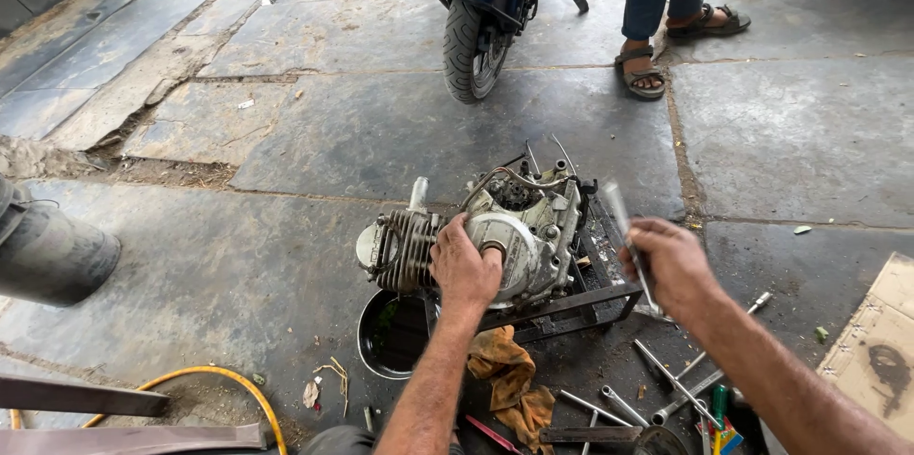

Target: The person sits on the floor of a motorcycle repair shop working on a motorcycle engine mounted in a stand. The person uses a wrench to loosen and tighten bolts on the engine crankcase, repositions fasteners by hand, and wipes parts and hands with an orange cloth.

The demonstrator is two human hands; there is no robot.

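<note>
My hands on the engine (pixel 495 241)

My left hand (pixel 465 269) lies open on its round side cover; right of the engine, my right hand (pixel 671 265) grips a metal tool (pixel 624 227), fingers closed around it.

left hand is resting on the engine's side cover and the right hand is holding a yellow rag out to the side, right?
Not quite. In the head view the left hand does rest on the engine side cover, but the right hand holds a metal tool; the yellow rag lies on the ground.
</note>
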